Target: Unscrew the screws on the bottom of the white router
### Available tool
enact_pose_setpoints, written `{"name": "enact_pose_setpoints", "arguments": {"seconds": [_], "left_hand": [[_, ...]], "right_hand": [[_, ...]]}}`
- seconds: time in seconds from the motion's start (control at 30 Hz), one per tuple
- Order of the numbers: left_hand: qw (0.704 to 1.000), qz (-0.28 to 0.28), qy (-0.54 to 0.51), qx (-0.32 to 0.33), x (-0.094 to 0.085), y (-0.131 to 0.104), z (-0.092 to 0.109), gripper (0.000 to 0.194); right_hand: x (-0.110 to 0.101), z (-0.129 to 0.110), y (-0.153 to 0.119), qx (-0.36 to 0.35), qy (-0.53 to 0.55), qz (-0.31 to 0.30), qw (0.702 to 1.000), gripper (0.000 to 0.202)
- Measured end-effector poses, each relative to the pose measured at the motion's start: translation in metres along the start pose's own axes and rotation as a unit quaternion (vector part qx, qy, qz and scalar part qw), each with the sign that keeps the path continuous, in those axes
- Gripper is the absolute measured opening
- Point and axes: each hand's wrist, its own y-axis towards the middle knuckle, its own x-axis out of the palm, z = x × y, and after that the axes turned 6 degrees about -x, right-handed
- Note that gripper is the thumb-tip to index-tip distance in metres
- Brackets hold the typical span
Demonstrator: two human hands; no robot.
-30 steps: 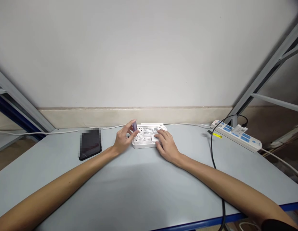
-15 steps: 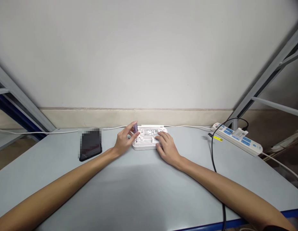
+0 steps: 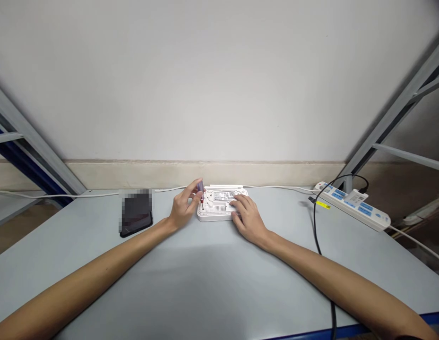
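A white router [image 3: 215, 217] lies underside up near the back of the table, its printed label and vent holes showing. My left hand [image 3: 184, 206] is closed on a small screwdriver [image 3: 201, 188] with a purplish see-through handle. The screwdriver stands nearly upright, its tip down at the router's left end. Resting across the router's right part is my right hand [image 3: 250, 218], fingers stretched out and spread. It covers some of the label and the right edge.
To the left lies a dark phone [image 3: 137, 215], partly pixelated. A white power strip [image 3: 373, 215] sits at the right with a plugged-in adapter [image 3: 354, 198]. A black cable [image 3: 315, 231] with a yellow tag runs under my right forearm. Behind is a wall [image 3: 219, 94].
The view has shifted slightly, so everything appears a little farther right. My left fingers have shifted on the screwdriver handle, and more of its lower part shows. My right hand stays on the router.
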Motion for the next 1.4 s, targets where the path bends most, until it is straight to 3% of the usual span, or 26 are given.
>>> {"name": "enact_pose_setpoints", "arguments": {"seconds": [0.5, 0.73, 1.13, 1.4], "left_hand": [[0.995, 0.045, 0.072, 0.049, 0.001, 0.001, 0.006, 0.041], [1.000, -0.004, -0.013, -0.007, 0.001, 0.001, 0.005, 0.038], [0.998, 0.022, 0.039, -0.032, 0.002, 0.004, 0.002, 0.040], [0.997, 0.056, 0.045, -0.007, 0.002, 0.004, 0.012, 0.038]], "right_hand": [[0.001, 0.000, 0.000, 0.002, 0.002, 0.002, 1.000, 0.030], [0.001, 0.000, 0.000, 0.001, 0.002, 0.002, 1.000, 0.031], [-0.004, -0.003, 0.002, 0.016, 0.001, -0.015, 1.000, 0.032], [-0.002, -0.001, 0.001, 0.011, -0.001, -0.006, 1.000, 0.032]]}}
